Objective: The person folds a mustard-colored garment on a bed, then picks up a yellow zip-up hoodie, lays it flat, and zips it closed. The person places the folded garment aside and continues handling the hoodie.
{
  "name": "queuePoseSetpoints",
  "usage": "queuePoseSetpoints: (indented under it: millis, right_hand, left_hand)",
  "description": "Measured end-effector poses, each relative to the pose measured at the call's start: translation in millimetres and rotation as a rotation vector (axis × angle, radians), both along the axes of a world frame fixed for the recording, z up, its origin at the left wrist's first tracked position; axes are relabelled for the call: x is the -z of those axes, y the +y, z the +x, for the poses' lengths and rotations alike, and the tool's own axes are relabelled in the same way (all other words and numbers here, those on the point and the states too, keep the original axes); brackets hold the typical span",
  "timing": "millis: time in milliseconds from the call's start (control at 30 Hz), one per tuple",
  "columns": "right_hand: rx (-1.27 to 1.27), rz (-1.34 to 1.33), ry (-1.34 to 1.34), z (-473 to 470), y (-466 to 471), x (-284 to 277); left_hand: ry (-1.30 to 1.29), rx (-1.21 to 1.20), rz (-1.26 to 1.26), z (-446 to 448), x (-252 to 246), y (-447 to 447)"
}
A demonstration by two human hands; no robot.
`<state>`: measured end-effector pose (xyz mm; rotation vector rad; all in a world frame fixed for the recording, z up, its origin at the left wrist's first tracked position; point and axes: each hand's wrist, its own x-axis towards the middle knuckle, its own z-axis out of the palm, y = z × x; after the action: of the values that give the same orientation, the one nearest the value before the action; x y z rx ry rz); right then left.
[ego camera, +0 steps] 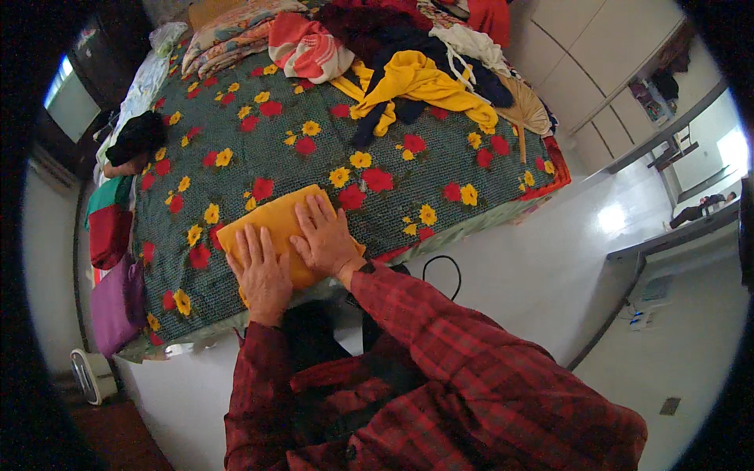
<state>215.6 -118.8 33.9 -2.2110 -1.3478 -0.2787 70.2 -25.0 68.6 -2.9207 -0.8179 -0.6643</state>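
A folded yellow-orange cloth [277,221] lies flat near the front edge of a bed with a dark green flowered bedsheet [283,159]. My left hand [262,274] presses palm-down on the cloth's left part, fingers straight and slightly apart. On its right part rests my right hand [324,238], also flat, with the thumb spread toward the left hand. Neither hand grips anything. Parts of the cloth beneath the palms are hidden.
Loose clothes lie at the back, among them a yellow garment [412,88] and a red-and-white cloth [309,50]. A woven hand fan [524,106] lies at the right. Folded purple [118,306] and red [111,235] cloths line the left edge. Folded quilts [235,38] sit far left.
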Motion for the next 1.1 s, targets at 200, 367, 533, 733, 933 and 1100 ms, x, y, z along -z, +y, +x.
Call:
queuePoseSetpoints:
  millis: [200, 367, 533, 733, 933, 1100]
  right_hand:
    - [-0.028, 0.06, 0.069, 0, -4, -2]
    - [-0.037, 0.095, 0.092, 1, -5, 2]
    - [-0.079, 0.132, 0.151, 5, -7, 7]
    - [-0.114, 0.187, 0.18, 8, -9, 10]
    - [-0.173, 0.281, 0.109, 19, -6, 23]
    - [-0.191, 0.259, 0.048, 22, -7, 27]
  left_hand:
    - [0.011, -0.114, -0.052, -3, 10, -4]
    - [-0.114, -0.045, -0.125, -10, 16, 2]
    - [-0.167, -0.051, -0.212, -11, 19, 1]
    - [-0.206, 0.003, -0.173, -14, 27, 6]
    - [-0.336, 0.076, -0.144, -13, 34, 13]
    - [-0.358, 0.022, -0.195, -24, 37, 14]
